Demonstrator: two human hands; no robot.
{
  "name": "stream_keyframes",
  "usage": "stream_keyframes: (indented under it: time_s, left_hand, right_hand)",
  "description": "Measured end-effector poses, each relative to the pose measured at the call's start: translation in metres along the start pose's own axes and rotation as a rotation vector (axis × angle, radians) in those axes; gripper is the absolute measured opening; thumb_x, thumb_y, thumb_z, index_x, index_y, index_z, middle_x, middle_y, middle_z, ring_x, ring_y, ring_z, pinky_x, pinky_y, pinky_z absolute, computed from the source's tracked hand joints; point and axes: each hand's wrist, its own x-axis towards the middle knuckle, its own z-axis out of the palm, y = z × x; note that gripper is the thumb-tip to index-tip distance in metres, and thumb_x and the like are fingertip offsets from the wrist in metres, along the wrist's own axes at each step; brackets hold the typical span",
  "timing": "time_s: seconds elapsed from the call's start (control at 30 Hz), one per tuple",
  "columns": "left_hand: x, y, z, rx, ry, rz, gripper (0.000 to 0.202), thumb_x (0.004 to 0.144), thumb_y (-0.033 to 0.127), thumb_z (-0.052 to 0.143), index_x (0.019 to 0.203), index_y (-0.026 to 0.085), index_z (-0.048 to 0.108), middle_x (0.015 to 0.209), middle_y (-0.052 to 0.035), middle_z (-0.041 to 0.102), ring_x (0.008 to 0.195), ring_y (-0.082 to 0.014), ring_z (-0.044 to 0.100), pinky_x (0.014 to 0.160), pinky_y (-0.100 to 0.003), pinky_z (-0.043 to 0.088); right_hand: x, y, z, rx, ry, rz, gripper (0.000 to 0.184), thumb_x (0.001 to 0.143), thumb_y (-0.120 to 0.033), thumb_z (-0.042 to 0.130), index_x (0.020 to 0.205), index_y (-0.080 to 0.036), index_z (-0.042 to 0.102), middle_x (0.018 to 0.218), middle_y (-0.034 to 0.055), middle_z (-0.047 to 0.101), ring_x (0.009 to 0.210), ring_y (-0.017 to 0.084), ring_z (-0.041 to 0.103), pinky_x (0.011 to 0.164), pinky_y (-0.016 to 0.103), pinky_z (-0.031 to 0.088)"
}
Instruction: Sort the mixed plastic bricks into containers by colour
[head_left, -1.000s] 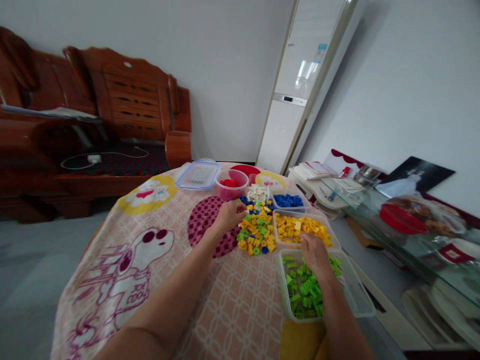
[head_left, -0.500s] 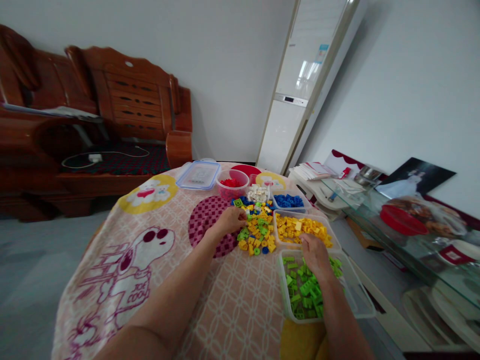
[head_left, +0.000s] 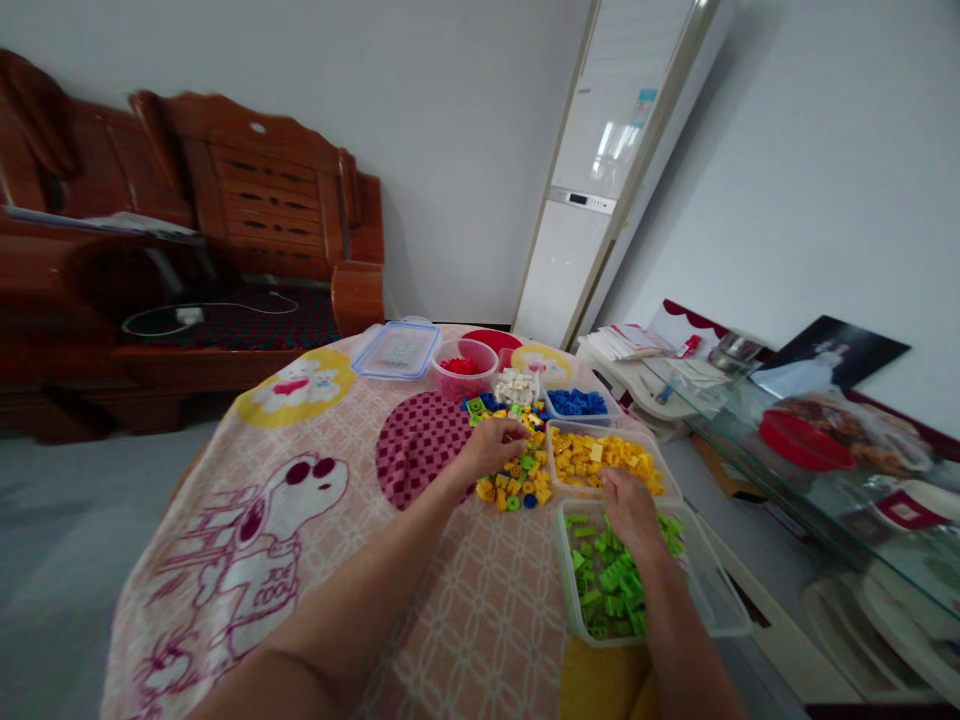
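My left hand (head_left: pixel 491 447) reaches over a pile of mixed building bricks (head_left: pixel 517 487), mostly yellow and light green with some blue. Its fingers are bent together, and whatever they hold is too small to make out. My right hand (head_left: pixel 630 507) is closed at the near rim of a clear box of yellow bricks (head_left: pixel 600 455); its grip is hidden. Beneath my right wrist and forearm sits a clear box of green bricks (head_left: pixel 611 580). Behind the pile are white bricks (head_left: pixel 517 385), a box of blue bricks (head_left: pixel 577 402) and a round tub of red bricks (head_left: pixel 463 366).
A blue-edged lid (head_left: pixel 397 350) lies at the back of the cloth-covered round table (head_left: pixel 450 600). Along the right runs a glass shelf (head_left: pixel 817 490) with a red bowl (head_left: pixel 806 440) and papers. A wooden sofa (head_left: pixel 262 200) stands at the back left.
My left hand has moved right across the brick pile, toward the yellow box. My right hand stays almost where it was.
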Motion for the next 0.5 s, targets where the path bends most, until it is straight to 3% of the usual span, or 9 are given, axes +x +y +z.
stream_keyframes:
  time_s: [0.3, 0.4, 0.5]
  left_hand:
    - [-0.011, 0.025, 0.038, -0.033, -0.051, 0.154, 0.037, 0.079, 0.015, 0.06, 0.114, 0.017, 0.072, 0.107, -0.0059, 0.075, 0.078, -0.0132, 0.067, 0.076, -0.023, 0.051]
    - [-0.01, 0.024, 0.036, -0.025, -0.044, 0.176, 0.04, 0.08, 0.016, 0.059, 0.118, 0.017, 0.07, 0.114, -0.0065, 0.073, 0.084, -0.0141, 0.068, 0.081, -0.024, 0.051]
    - [-0.005, 0.016, 0.021, 0.017, 0.016, 0.128, 0.036, 0.08, 0.016, 0.059, 0.113, 0.018, 0.073, 0.107, -0.0043, 0.075, 0.083, -0.014, 0.068, 0.08, -0.023, 0.051]
  right_hand:
    - [0.001, 0.0, 0.0, 0.021, 0.017, -0.01, 0.033, 0.089, -0.014, 0.038, 0.088, -0.015, 0.071, 0.088, 0.0107, 0.072, 0.085, 0.021, 0.064, 0.083, 0.029, 0.045]
    - [0.001, -0.001, 0.0, 0.012, 0.016, -0.008, 0.033, 0.088, -0.013, 0.038, 0.086, -0.015, 0.071, 0.087, 0.0105, 0.072, 0.085, 0.021, 0.064, 0.083, 0.029, 0.045]
    - [0.001, -0.001, -0.001, 0.004, 0.002, -0.011, 0.034, 0.089, -0.013, 0.037, 0.085, -0.015, 0.071, 0.087, 0.0114, 0.072, 0.085, 0.021, 0.064, 0.083, 0.03, 0.045]
